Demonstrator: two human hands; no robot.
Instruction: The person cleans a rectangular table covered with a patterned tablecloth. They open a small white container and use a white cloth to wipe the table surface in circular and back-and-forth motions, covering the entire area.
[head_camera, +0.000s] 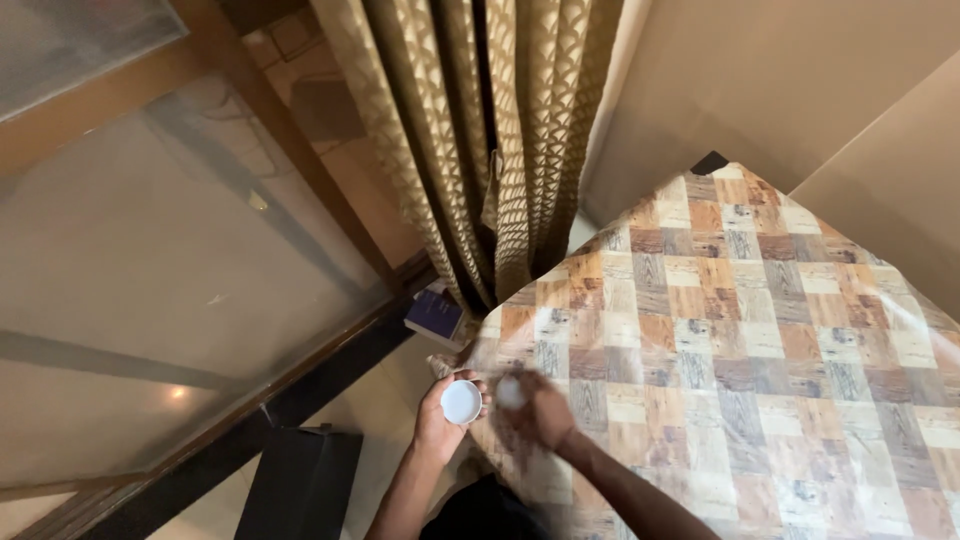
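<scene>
My left hand (440, 420) holds a small round white lid or container (461, 402), its flat white face turned up, just off the near left corner of the table. My right hand (535, 408) is blurred beside it, over the table's corner, with its fingers closed around something small and pale (511, 391) that I cannot make out. The two hands are almost touching. Both forearms reach up from the bottom edge of the view.
The table (760, 340) wears a glossy wood-patchwork cover. A gold patterned curtain (480, 140) hangs behind its left corner. A glass door with a wooden frame (150, 260) fills the left. A dark blue box (434, 314) and a black object (300, 485) lie on the floor.
</scene>
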